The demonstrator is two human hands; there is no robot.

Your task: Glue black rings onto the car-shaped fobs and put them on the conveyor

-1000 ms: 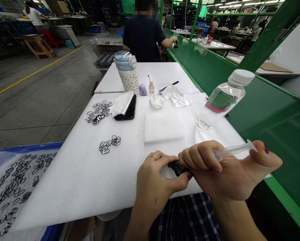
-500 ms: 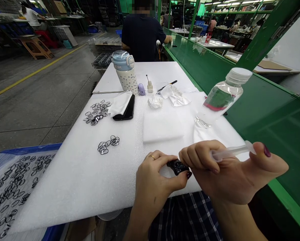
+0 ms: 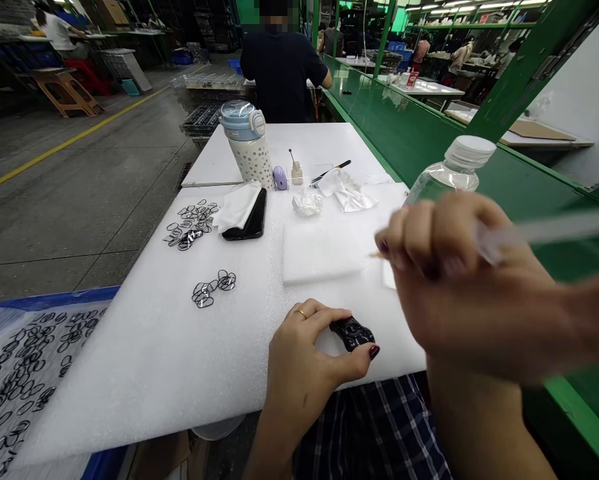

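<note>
Black plastic piece (image 3: 352, 334) rests on a white foam sheet (image 3: 129, 380), pinched by the closed fingers (image 3: 319, 319) of the left hand (image 3: 307, 360). Right hand (image 3: 464, 287) is raised above the sheet, blurred, its fingers closed around a clear plastic syringe (image 3: 549, 230). A clear plastic bottle (image 3: 452, 170) shows beyond it.

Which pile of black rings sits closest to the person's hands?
The small cluster on the white foam, nearest the left hand; the larger pile sits farther off beside the phone.
</note>
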